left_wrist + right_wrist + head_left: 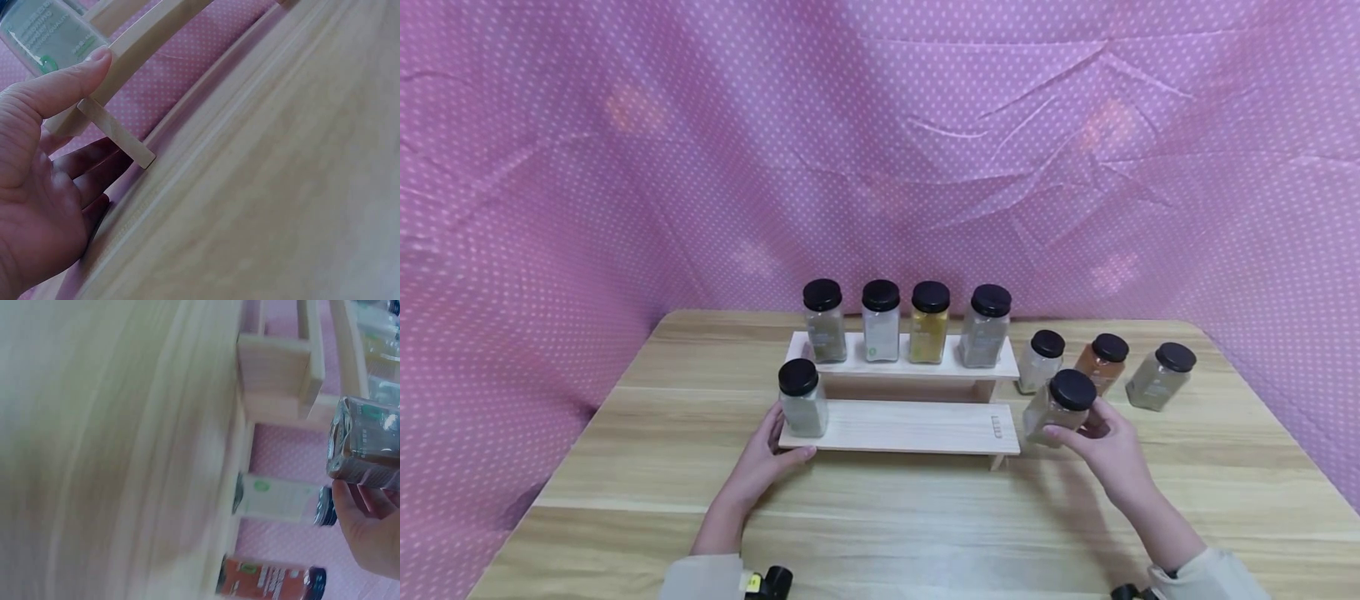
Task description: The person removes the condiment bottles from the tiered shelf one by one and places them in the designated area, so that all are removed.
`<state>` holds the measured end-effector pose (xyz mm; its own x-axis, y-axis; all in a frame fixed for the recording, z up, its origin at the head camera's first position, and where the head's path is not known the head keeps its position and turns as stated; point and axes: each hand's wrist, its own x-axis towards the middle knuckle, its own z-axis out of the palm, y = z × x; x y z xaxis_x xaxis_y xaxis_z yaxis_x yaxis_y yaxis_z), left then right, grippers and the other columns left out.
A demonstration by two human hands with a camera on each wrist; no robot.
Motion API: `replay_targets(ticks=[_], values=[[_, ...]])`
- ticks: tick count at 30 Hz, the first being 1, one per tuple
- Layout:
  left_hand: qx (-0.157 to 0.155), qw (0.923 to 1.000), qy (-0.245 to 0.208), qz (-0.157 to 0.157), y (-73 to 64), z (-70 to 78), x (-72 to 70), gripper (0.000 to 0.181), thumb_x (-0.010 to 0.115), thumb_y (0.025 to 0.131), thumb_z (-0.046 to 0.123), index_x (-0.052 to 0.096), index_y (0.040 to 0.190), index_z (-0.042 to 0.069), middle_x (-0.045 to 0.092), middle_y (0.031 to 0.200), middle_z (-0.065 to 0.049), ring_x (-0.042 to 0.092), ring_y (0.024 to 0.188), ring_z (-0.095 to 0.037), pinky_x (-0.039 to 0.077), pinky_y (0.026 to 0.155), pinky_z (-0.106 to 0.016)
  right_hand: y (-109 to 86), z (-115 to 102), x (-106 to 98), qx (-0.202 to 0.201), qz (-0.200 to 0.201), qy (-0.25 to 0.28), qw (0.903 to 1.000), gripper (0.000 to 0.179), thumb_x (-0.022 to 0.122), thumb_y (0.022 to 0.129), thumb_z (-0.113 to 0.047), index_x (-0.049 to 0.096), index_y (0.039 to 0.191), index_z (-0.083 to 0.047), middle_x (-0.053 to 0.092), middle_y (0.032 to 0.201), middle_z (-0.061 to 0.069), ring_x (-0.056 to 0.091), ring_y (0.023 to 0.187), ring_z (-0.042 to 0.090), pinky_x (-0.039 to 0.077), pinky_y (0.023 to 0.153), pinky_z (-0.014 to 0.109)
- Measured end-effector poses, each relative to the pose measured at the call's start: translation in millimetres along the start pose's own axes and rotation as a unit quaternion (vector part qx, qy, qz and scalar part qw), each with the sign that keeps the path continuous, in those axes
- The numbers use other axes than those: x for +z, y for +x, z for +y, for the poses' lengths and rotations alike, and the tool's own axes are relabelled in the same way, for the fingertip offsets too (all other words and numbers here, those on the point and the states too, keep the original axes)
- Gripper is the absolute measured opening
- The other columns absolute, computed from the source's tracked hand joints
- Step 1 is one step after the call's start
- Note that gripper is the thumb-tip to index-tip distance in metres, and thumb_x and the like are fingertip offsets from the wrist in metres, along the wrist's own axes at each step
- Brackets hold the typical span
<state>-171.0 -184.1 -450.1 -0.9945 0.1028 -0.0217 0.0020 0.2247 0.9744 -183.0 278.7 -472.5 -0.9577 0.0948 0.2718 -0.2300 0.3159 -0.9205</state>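
Observation:
My right hand [1112,454] grips a square glass spice jar [1051,417] with a black lid and grey-brown contents. The right wrist view shows this held jar [369,444] raised off the table, just right of the rack's lower tier. My left hand [760,462] holds the left end of the two-tier wooden rack [910,425], thumb against the front edge. In the left wrist view the other fingers [94,165] reach beside and behind the rack's leg [119,134]. A pale-green jar [803,408] stands on the lower tier's left end, next to that hand.
Several black-lidded jars line the upper tier, among them a white jar [881,329] and a yellow jar [928,329]. On the table to the right stand a pale jar [1037,371], an orange-red jar [1099,367] and a grey-green jar [1157,383]. A pink dotted cloth [880,167] hangs behind.

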Motion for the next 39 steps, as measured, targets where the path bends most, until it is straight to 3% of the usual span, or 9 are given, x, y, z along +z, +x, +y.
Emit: replay_targets(ticks=[6,12,16,21,27,31,35,39], values=[[-0.006,1.0,0.001,0.003,-0.5,0.7,0.1,0.09,0.073,0.068,0.023,0.016,0.138,0.016,0.014,0.141,-0.012,0.011,0.127,-0.025,0.01,0.101,-0.04,4.5,-4.2,-7.7,0.004,0.003,-0.01,0.9999,0.056,0.073,0.069,-0.018,0.051,0.12,-0.017,0.06,0.101,0.001,0.056,0.089,0.009,0.046,0.067,0.018],[0.007,0.9999,-0.014,0.0,-1.5,1.9,1.2,0.086,0.072,0.07,0.017,0.018,0.137,0.013,0.018,0.14,-0.014,0.014,0.127,-0.025,0.01,0.101,-0.04,-2.6,-56.0,-7.3,0.025,-0.023,-0.014,0.9993,0.051,0.071,0.071,-0.013,0.051,0.117,-0.01,0.057,0.094,-0.014,0.052,0.086,0.002,0.042,0.071,0.014],[0.003,0.9997,-0.025,-0.002,-3.4,7.0,1.5,0.085,0.071,0.071,0.012,0.017,0.137,0.011,0.017,0.139,-0.016,0.013,0.127,-0.025,0.009,0.101,-0.039,-3.8,-71.4,-5.4,0.034,-0.032,-0.024,0.9986,0.048,0.07,0.071,-0.009,0.051,0.115,-0.01,0.055,0.09,-0.019,0.051,0.083,0.0,0.041,0.07,0.013],[-0.007,0.9996,-0.026,-0.004,-9.7,23.0,3.2,0.085,0.07,0.072,0.009,0.015,0.137,0.007,0.014,0.14,-0.018,0.011,0.127,-0.027,0.008,0.101,-0.04,-0.5,-65.6,-6.5,0.037,-0.04,-0.025,0.9982,0.048,0.071,0.071,-0.01,0.051,0.115,-0.01,0.056,0.092,-0.017,0.051,0.084,0.0,0.041,0.07,0.014],[-0.015,0.9997,-0.02,-0.003,-14.9,33.8,4.9,0.085,0.07,0.072,0.012,0.015,0.137,0.007,0.014,0.14,-0.018,0.01,0.127,-0.028,0.008,0.101,-0.04,8.9,-37.4,-11.4,0.026,-0.05,-0.007,0.9984,0.053,0.071,0.071,-0.012,0.049,0.12,-0.009,0.057,0.098,-0.008,0.052,0.087,0.003,0.043,0.071,0.015],[-0.011,0.9997,-0.023,-0.005,-8.7,20.9,3.2,0.086,0.07,0.072,0.012,0.015,0.137,0.009,0.014,0.14,-0.016,0.01,0.127,-0.026,0.008,0.101,-0.04,11.4,-35.1,-11.4,0.029,-0.054,-0.013,0.998,0.054,0.071,0.071,-0.015,0.049,0.119,-0.008,0.058,0.096,-0.009,0.052,0.086,0.003,0.043,0.07,0.016],[-0.009,0.9997,-0.023,-0.005,-1.9,5.7,1.2,0.086,0.071,0.071,0.013,0.015,0.137,0.011,0.014,0.141,-0.014,0.01,0.127,-0.025,0.007,0.101,-0.039,10.5,-48.1,-9.6,0.053,-0.059,-0.012,0.9967,0.052,0.071,0.071,-0.012,0.048,0.118,-0.004,0.056,0.093,-0.013,0.052,0.085,0.002,0.043,0.07,0.016],[-0.007,0.9997,-0.021,-0.002,-2.8,4.9,1.6,0.087,0.071,0.071,0.014,0.015,0.137,0.013,0.014,0.141,-0.013,0.01,0.127,-0.024,0.007,0.101,-0.038,11.9,-44.9,-10.2,0.059,-0.063,-0.006,0.9962,0.051,0.071,0.071,-0.01,0.049,0.117,-0.005,0.056,0.091,-0.015,0.052,0.084,0.001,0.043,0.07,0.017]])
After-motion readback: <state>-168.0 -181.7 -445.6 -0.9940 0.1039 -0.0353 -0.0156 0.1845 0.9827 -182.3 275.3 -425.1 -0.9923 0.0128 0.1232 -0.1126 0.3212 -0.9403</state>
